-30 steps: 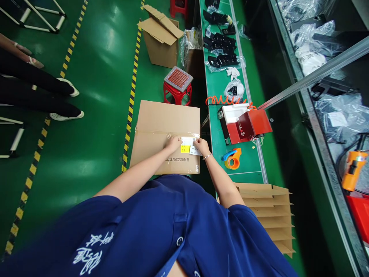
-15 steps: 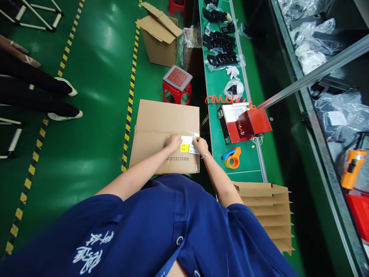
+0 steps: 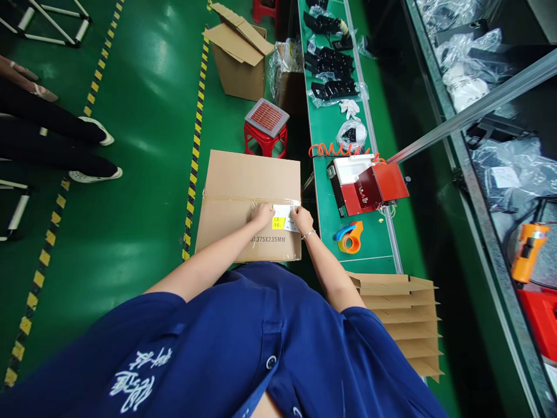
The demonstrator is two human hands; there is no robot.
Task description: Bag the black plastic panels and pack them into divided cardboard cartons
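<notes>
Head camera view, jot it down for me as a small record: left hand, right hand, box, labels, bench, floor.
Left hand: at the left edge of a white label; pinching or pressing unclear
Right hand: at that label's right edge
Box: cardboard carton, closed, printing partly hidden by the left forearm
Labels: yellow label just below the white one, another white label beside it
Bench: green top with orange tape dispenser and red machine
Floor: red stool beyond the carton

A short-sleeved navy shirt [image 3: 226, 342] bears white lettering [image 3: 138, 384] and buttons [image 3: 271, 362], and a bracelet [image 3: 308, 234] circles the right wrist [image 3: 306, 230].
</notes>
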